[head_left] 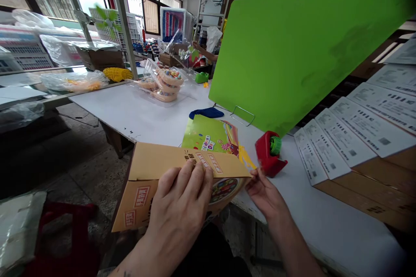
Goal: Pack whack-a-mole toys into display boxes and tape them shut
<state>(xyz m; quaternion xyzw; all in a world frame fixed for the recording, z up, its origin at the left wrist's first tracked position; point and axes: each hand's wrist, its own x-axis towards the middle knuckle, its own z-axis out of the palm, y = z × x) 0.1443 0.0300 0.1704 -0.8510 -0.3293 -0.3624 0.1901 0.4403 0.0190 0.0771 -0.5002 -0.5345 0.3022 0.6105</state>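
Note:
A tan cardboard box (156, 162) with red labels sits at the near edge of the white table (136, 112). My left hand (178, 207) lies on the box's top flap with its fingers stretched flat over the flap edge. My right hand (264, 194) is at the flap's right corner, fingers pinched on its edge. Under the flap shows a round colourful printed item (224, 188). Behind the box lies a green printed card (209, 135). A red tape dispenser (269, 153) with a green hub stands just beyond my right hand.
A big green divider panel (302, 52) stands on the table. Stacked cartons with white labels (354, 138) fill the right side. Clear packs of toys (164, 82), a blue cloth (206, 113) and a green dispenser (201, 78) lie farther back. A red stool (69, 242) stands below left. Another person's arm (204, 53) shows far off.

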